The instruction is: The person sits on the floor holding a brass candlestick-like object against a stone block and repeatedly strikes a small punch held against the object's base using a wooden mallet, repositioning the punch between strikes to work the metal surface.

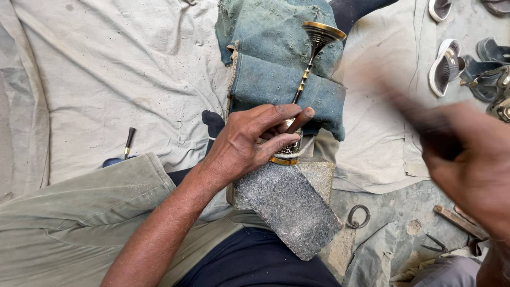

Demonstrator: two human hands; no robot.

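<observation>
My left hand (249, 141) grips a small wooden-handled punch (300, 120) and steadies the engraved base of a brass goblet (289, 150) lying on its side. The goblet's slender stem (303, 79) runs away from me to its flared bowl (321, 33), which rests on a folded blue denim cloth (276, 79). The base sits on a grey stone block (289, 204). My right hand (473, 165) is raised at the right, blurred, shut on a dark wooden handle (414, 114), likely a mallet.
A pale canvas sheet (106, 79) covers the ground. A small wooden-handled tool (128, 141) lies at the left. A metal ring (358, 216), pliers (438, 245) and a stick (457, 219) lie at the lower right. Sandals (451, 64) sit at the upper right.
</observation>
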